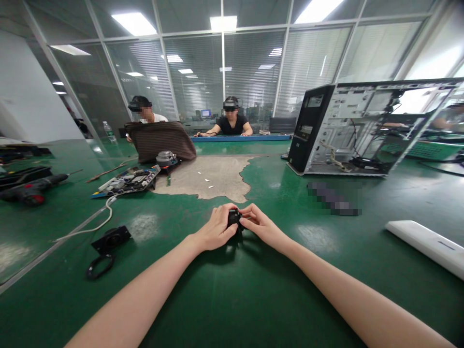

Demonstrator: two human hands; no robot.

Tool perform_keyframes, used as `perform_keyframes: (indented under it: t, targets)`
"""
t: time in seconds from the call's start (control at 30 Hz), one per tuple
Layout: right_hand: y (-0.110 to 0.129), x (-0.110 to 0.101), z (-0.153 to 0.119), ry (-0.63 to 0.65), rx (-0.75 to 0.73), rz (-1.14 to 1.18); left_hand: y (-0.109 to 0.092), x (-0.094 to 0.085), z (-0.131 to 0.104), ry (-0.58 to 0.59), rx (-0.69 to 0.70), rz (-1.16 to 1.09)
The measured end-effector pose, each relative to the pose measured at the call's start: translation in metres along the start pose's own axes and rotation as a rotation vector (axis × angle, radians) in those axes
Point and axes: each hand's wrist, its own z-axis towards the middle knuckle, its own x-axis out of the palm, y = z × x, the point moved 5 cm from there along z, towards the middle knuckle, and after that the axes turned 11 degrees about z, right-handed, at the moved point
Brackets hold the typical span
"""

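Observation:
Between my two hands, low over the green table, is a small black part whose exact kind I cannot make out. My left hand closes round its left side, the thumb on its near face. From the right, the thumb and fingertips of my right hand pinch the same part. The fingers cover much of it. Left of my forearms lie a black boxy part with a round opening and a separate black ring.
An opened computer case stands at the right, a white panel nearer. At the left are a circuit board, a power drill, a white cable and a brown cloth-like cover. Two people sit across the table.

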Motion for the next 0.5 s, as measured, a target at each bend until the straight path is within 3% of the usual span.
perform_keyframes:
  t: [0.23, 0.5]
  targets:
    - [-0.0098, -0.0062, 0.0041, -0.012, 0.024, -0.052, -0.0003, -0.0023, -0.0016, 0.000, -0.004, -0.078]
    - [-0.0008, -0.0035, 0.0005, 0.061, 0.023, 0.081, 0.0055, -0.0013, -0.0002, 0.010, 0.035, -0.168]
